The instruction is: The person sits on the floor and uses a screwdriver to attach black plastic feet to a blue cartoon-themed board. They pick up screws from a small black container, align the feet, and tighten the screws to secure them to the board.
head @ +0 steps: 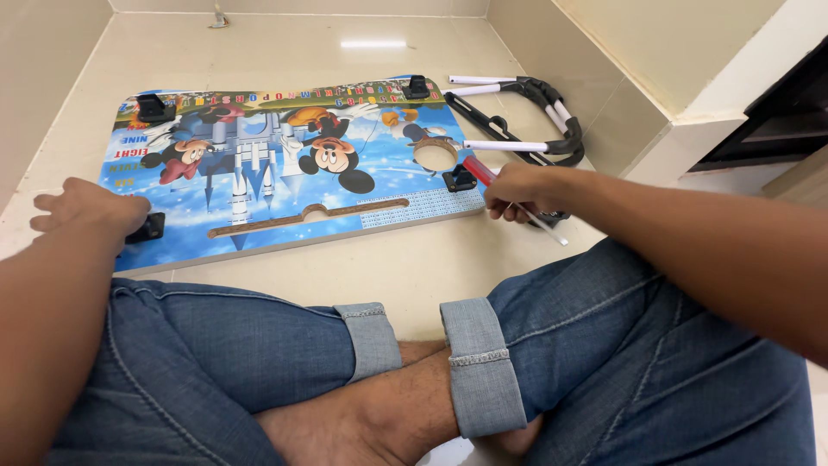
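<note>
While the left hand rests flat on the near left corner of the printed tabletop board, covering part of a black bracket there, the right hand is closed around a red-handled screwdriver just right of the board's near right corner. The red handle points toward the black bracket at that corner, beside the round hole, while the thin shaft sticks out toward the near right. The board lies face up on the pale floor, between the crossed legs and the far wall. Two folding legs of black plastic with white tubes lie just beyond the right edge. Good work here seems to call for a steady press from the left palm so the board cannot slide, and for the screwdriver tip to sit square in its screw before turning. Whether a screw is already in that bracket cannot be told.
</note>
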